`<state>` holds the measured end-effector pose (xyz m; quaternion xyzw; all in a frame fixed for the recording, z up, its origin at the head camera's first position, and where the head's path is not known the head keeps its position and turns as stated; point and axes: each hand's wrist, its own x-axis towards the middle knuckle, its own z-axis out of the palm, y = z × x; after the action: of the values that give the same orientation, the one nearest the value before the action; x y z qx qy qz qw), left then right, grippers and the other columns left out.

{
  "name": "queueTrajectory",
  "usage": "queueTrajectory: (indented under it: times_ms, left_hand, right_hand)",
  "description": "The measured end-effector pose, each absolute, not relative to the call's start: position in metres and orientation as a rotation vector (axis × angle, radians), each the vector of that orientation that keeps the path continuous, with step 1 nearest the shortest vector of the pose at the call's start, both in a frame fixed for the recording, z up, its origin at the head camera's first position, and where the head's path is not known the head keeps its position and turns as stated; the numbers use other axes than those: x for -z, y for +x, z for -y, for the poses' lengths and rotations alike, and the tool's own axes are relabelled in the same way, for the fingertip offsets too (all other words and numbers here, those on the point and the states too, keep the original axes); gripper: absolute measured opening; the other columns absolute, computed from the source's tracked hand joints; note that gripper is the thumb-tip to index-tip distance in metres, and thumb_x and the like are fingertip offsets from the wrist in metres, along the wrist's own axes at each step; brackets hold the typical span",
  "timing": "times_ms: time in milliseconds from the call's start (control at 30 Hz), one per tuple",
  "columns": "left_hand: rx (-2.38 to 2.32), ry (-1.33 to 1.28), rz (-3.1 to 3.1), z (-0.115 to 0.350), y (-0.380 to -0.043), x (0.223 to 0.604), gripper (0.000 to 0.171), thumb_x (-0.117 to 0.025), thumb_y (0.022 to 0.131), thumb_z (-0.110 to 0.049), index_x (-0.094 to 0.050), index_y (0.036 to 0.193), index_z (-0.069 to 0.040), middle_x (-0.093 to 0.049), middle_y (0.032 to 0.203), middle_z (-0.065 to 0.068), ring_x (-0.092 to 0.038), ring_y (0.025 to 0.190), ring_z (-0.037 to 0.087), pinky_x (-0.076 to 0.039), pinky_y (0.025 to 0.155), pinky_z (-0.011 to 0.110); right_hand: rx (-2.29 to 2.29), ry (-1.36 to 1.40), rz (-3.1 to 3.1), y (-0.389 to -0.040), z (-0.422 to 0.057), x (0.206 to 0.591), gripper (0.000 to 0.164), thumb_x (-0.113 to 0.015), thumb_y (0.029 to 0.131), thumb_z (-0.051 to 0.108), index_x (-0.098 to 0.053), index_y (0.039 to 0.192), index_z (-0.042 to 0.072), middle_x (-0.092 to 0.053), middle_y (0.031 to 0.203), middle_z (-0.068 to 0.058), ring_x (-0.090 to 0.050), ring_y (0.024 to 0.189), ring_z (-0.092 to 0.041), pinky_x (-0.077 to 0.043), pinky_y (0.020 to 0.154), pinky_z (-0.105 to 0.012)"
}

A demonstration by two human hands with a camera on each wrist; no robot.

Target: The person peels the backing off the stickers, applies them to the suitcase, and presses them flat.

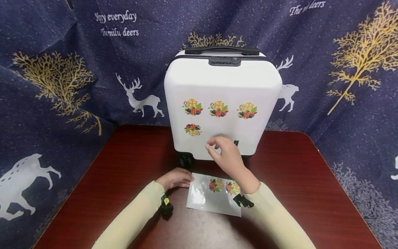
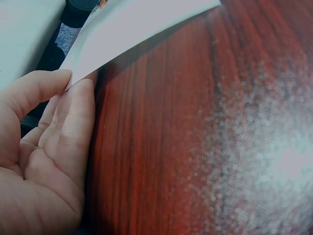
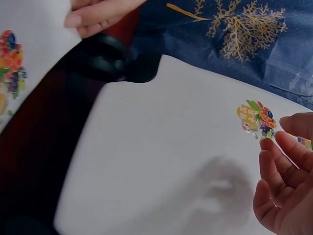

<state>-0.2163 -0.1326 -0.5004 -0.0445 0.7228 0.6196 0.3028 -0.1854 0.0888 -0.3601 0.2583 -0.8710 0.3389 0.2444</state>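
A white suitcase [image 1: 217, 77] stands upright on the table with fruit stickers on its front: a row of three and one upside-down sticker [image 1: 192, 129] below the left one. My right hand [image 1: 225, 154] is in front of the lower panel, just right of that sticker, fingers loosely bent and nothing visible between them. In the right wrist view its fingertips are close to a fruit sticker [image 3: 257, 119]. My left hand [image 2: 49, 147] pinches the edge of a glossy white sticker sheet [image 1: 203, 200] between thumb and finger. Two fruit stickers show on the sheet; my right forearm borders one.
The dark red table [image 1: 105, 176] reaches back to a blue curtain [image 1: 130, 62] with deer and tree prints. Black wheels [image 1: 186, 159] support the suitcase, and a black handle [image 1: 222, 51] and a combination lock [image 1: 224, 61] are at its top.
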Motion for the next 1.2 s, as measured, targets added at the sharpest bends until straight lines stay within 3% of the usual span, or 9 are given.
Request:
queueTrajectory:
  times_ms: [433, 733, 1000, 1200]
  left_hand:
    - [-1.646, -0.115, -1.910, 0.133, -0.216, 0.499, 0.022, -0.066, 0.092, 0.000, -0.060, 0.111, 0.007, -0.066, 0.087, 0.002, -0.067, 0.078, 0.011, -0.063, 0.079, 0.028]
    - [-1.643, -0.106, -1.913, 0.133, -0.213, 0.496, 0.023, -0.066, 0.091, -0.001, -0.060, 0.112, 0.008, -0.066, 0.087, 0.003, -0.067, 0.078, 0.011, -0.062, 0.081, 0.029]
    - [-1.643, -0.109, -1.921, 0.132, -0.213, 0.496, 0.027, -0.067, 0.091, 0.000, -0.059, 0.115, 0.009, -0.066, 0.087, 0.003, -0.067, 0.077, 0.011, -0.062, 0.079, 0.027]
    - [-1.630, -0.109, -1.933, 0.132, -0.213, 0.495, 0.032, -0.066, 0.092, -0.001, -0.058, 0.120, 0.012, -0.066, 0.089, 0.003, -0.067, 0.079, 0.010, -0.062, 0.080, 0.027]
  right_hand:
    - [-0.913, 0.679, 2.524, -0.170, -0.104, 0.382, 0.009, -0.072, 0.094, 0.012, -0.073, 0.100, 0.006, -0.075, 0.095, -0.009, -0.066, 0.082, -0.023, -0.056, 0.072, -0.037]
    - [-1.069, 0.598, 2.711, -0.170, -0.114, 0.405, 0.016, -0.072, 0.093, 0.010, -0.072, 0.106, 0.001, -0.074, 0.100, -0.012, -0.068, 0.088, -0.026, -0.056, 0.078, -0.038]
    - [-1.129, 0.515, 2.857, -0.172, -0.122, 0.429, 0.021, -0.070, 0.096, 0.014, -0.072, 0.113, 0.003, -0.074, 0.106, -0.009, -0.067, 0.093, -0.021, -0.054, 0.082, -0.033]
    - [-1.136, 0.511, 2.933, -0.172, -0.125, 0.442, 0.021, -0.070, 0.096, 0.013, -0.072, 0.114, 0.002, -0.074, 0.109, -0.010, -0.068, 0.097, -0.020, -0.055, 0.085, -0.036]
